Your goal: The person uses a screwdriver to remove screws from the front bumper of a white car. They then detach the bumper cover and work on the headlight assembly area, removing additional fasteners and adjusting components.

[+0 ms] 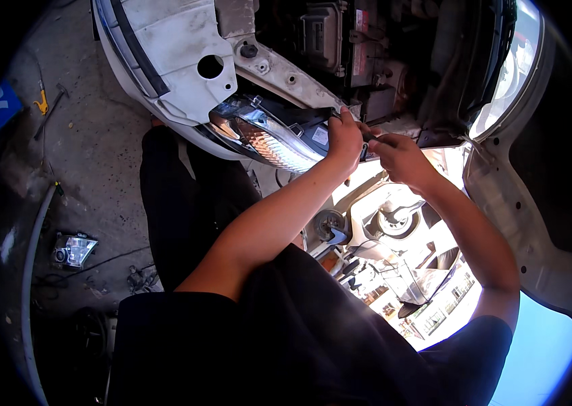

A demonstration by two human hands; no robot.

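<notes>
A car headlight with a clear lens and an amber part sits in the front corner of a car, below the pale fender-side rail. My left hand is closed at the headlight's rear end, beside its black housing. My right hand is closed just to the right, its fingertips almost meeting the left ones. Between the two hands shows a small dark piece, mostly hidden by the fingers, so its kind is unclear. The pale metal rail with bolt holes runs just beyond the hands.
The engine bay lies beyond, with the raised hood at right. On the floor at left are another headlight, a hammer, a yellow-handled air gun and a grey hose. Another vehicle stands in bright light.
</notes>
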